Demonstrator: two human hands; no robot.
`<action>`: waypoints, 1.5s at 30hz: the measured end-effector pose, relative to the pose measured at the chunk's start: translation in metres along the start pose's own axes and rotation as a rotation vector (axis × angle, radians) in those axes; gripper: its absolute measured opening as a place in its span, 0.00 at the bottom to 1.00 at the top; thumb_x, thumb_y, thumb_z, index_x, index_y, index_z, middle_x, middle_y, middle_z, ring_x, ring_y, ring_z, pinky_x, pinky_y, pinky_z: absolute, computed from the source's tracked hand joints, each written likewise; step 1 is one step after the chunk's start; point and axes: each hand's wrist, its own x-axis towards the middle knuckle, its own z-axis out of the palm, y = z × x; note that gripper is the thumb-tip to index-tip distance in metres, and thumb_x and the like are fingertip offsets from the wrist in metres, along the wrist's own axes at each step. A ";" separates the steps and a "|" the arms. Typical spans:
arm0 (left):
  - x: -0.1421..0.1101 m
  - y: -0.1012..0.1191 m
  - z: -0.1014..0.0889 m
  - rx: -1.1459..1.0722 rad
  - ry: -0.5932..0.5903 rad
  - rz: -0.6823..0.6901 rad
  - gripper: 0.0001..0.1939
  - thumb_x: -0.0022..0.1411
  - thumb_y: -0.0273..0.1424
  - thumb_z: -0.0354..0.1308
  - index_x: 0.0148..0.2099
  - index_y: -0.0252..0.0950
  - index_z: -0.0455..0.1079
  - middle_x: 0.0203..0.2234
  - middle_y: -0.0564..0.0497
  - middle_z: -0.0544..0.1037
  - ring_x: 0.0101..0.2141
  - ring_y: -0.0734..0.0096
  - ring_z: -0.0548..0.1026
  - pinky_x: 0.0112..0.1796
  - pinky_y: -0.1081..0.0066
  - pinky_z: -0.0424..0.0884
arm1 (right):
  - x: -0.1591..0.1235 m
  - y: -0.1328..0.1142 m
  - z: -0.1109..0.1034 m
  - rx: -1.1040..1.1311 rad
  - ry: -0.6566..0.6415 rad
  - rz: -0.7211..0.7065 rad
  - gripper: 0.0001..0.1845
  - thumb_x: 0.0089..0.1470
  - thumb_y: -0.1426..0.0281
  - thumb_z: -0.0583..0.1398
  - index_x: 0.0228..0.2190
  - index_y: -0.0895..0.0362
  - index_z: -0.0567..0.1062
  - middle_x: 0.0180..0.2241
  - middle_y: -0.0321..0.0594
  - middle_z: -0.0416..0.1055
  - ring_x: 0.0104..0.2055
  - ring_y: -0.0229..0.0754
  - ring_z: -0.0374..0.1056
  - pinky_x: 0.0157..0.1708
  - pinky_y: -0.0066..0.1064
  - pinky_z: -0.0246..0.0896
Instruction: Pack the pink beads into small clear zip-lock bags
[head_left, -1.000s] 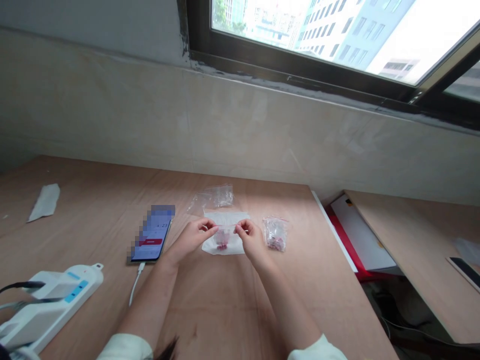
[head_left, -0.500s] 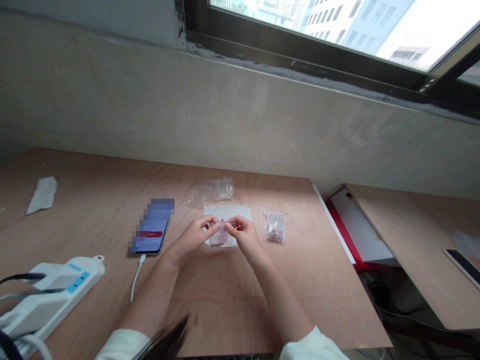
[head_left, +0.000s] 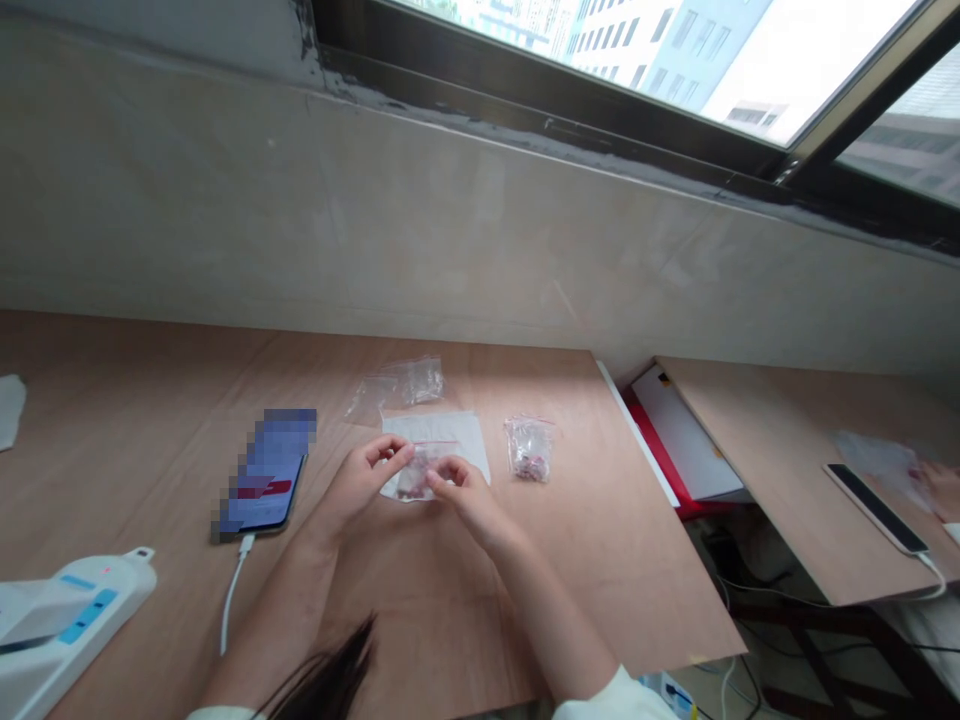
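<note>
A small clear zip bag [head_left: 421, 470] with a red line along its top and small pinkish bits low inside lies between my hands, over a white paper sheet [head_left: 469, 432]. At its upper left corner my left hand [head_left: 367, 478] pinches the bag with thumb and forefinger. On the bag's right side is my right hand [head_left: 471, 498], thumb and bent forefinger drawn close together on the plastic. What exactly those right fingertips hold is too small to make out. A second zip bag [head_left: 529, 450] with reddish-pink pieces lies to the right of the sheet.
Behind the sheet lie clear plastic bags [head_left: 416, 380]. A phone [head_left: 266, 475] on a white cable and a power strip [head_left: 82, 620] are at the left. Across a gap on the right stands another table [head_left: 787, 470], with a phone [head_left: 874, 508] and part of another person's hand [head_left: 939, 488].
My right hand has slid down along the bag, away from my left hand, and the bag's red top line now shows. The view has shifted to the right.
</note>
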 end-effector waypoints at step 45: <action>-0.012 -0.061 -0.015 -0.149 0.136 -0.102 0.20 0.51 0.42 0.51 0.42 0.33 0.65 0.35 0.47 0.74 0.36 0.66 0.71 0.38 0.68 0.66 | 0.046 -0.014 0.022 -0.012 0.005 -0.045 0.12 0.43 0.62 0.55 0.23 0.58 0.71 0.24 0.41 0.72 0.29 0.39 0.66 0.32 0.31 0.57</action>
